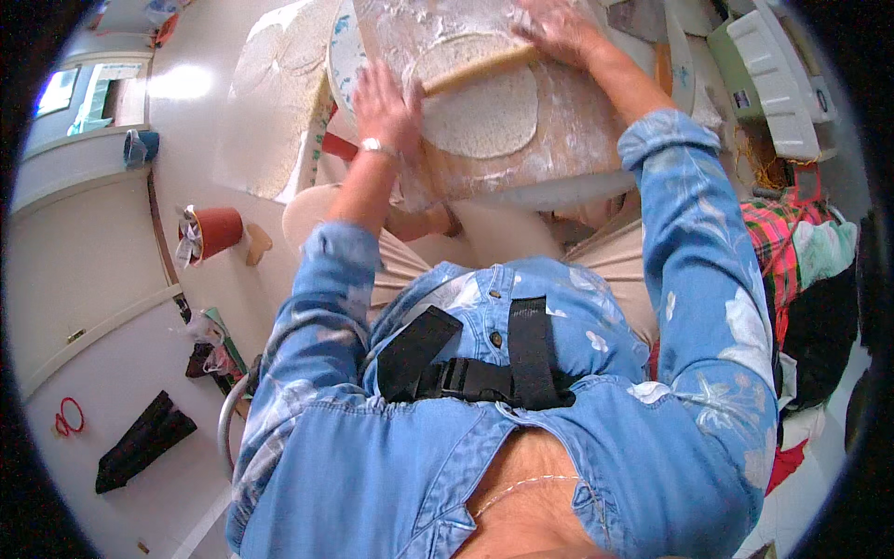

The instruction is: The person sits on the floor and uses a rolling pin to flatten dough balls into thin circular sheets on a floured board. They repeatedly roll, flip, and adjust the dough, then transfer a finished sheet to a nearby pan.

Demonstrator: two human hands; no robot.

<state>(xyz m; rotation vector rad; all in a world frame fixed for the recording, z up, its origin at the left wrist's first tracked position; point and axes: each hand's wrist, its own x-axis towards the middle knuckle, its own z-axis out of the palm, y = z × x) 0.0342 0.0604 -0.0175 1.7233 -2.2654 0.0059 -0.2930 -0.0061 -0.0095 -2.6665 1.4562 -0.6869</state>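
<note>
A thin wooden rolling pin (482, 68) lies slantwise across a round, flattened sheet of speckled dough (482, 122). At the pin's left end is my left hand (383, 105), its fingers stretched forward and the pin's tip hidden by it. My right hand (555, 31) covers the other end, farther from me and slightly blurred. Dough shows on both sides of the pin. Beneath it is a wooden board (573, 143) dusted with white flour, set on a round table with a patterned rim (343, 66).
Left of the board, several flat dough rounds (304, 49) lie on a floured sheet (255, 133). A reddish-brown bin (218, 232) stands on the floor at left. White and green containers (775, 84) are at right, above a pile of plaid cloth (775, 230).
</note>
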